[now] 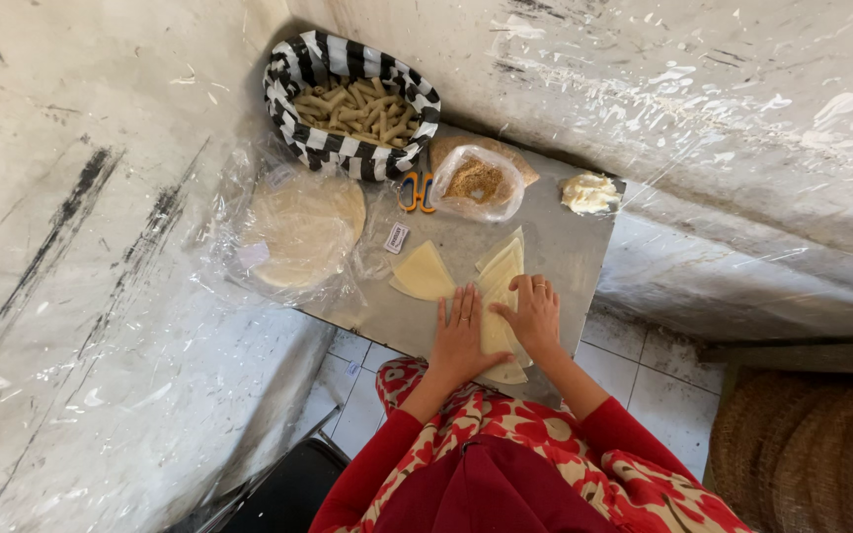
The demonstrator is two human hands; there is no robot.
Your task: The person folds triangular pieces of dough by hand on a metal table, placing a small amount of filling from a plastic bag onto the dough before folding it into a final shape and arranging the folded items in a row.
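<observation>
My left hand [460, 331] lies flat with fingers apart on the grey metal tray [565, 247], at the left edge of a stack of pale triangular pastry sheets [502, 271]. My right hand [535, 314] presses down on the same stack, fingers spread. Whether either hand pinches a sheet, I cannot tell. A separate wedge of pastry sheets [424, 271] lies just left of the stack.
A black-and-white striped basket [318, 138] of rolled pastries stands at the far corner. Round pastry sheets in clear plastic [298, 229] lie left. Orange-handled scissors [417, 191], a bag of brown crumbly filling [478, 182] and a white lump [589, 193] sit at the tray's far edge.
</observation>
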